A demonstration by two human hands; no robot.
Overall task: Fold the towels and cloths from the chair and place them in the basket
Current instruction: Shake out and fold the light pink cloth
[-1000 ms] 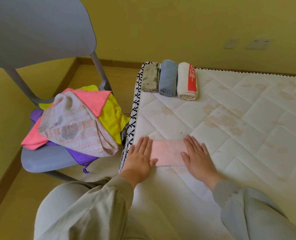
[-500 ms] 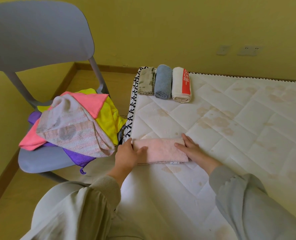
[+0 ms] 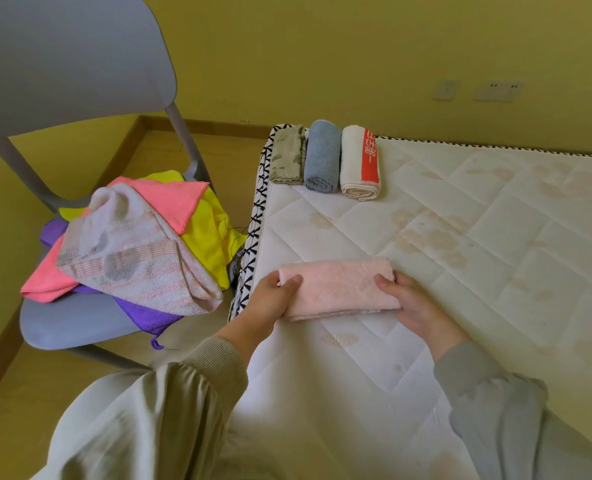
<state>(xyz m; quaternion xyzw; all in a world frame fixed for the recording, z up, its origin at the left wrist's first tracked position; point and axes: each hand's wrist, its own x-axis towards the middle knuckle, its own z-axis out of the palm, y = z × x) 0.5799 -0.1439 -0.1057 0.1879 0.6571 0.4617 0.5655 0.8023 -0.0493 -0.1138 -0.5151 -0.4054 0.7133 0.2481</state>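
Folded pink towel (image 3: 339,287) lying on the mattress (image 3: 478,278) near its left edge, long axis running 9 to 3 o'clock. The left hand (image 3: 270,301) grasps the towel's 9 o'clock end, thumb on top and fingers curled beneath; the right hand (image 3: 414,306) grasps the 3 o'clock end in the same way, thumb on the upper face. The towel thus lies between the two hands, touching both, with its 6 o'clock edge raised slightly off the mattress. At 12 o'clock from the towel, well apart, three finished pieces sit side by side at the mattress's far corner: a green cloth (image 3: 289,154) folded flat, a blue towel (image 3: 322,157) rolled, and a white towel (image 3: 360,164) with a red band, rolled. At 9 o'clock from the mattress stands a grey chair (image 3: 69,323); on its seat lies a loose heap, with a striped towel (image 3: 132,258) uppermost over a coral cloth (image 3: 170,199), a yellow cloth (image 3: 211,233) and a purple cloth (image 3: 142,313), the last hanging over the seat's front edge. Two sockets (image 3: 499,90) are set in the yellow wall at 1 o'clock.
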